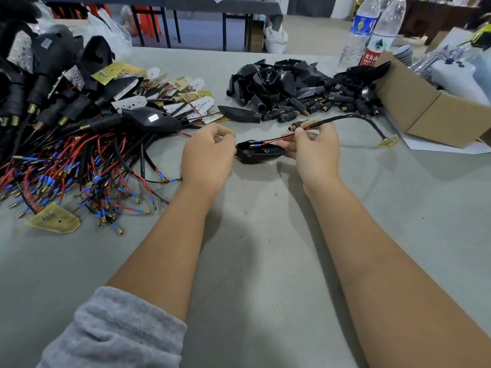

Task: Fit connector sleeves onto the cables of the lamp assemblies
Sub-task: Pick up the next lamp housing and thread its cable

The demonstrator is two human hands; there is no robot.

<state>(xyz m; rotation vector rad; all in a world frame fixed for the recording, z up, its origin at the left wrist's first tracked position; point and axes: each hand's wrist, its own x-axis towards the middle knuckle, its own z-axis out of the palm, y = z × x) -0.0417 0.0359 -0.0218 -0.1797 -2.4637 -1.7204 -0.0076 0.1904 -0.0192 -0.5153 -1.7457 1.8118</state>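
Two hands work one lamp assembly over the grey table [265,261]. Black housing [259,152] sits between them, held just above the cloth. Left hand [207,152] is curled at the housing's left tip, apparently pinching it; fingertips hidden, so grip partly a guess. Right hand [313,147] pinches the red and black cable [279,140], blue-collared pin ends pointing into the housing. Cable runs on right of the housing to a yellow board [388,142] lying on the table. A connector sleeve [297,125] lies just behind the housing, near the right thumb, seemingly on the cable.

Step judged: threading the leads through the housing. Do it well: keep both pins together, feed straight, hold the housing steady, don't kink the red lead.

Left of the housing: big pile of wired assemblies [79,168], stray leads reaching close to the left hand, snag risk. Behind the housing: heap of empty black housings and sleeves [292,86]. Right of it: cardboard box [425,112]. Far behind right: water bottles [372,30]. Nothing blocks the hands directly.
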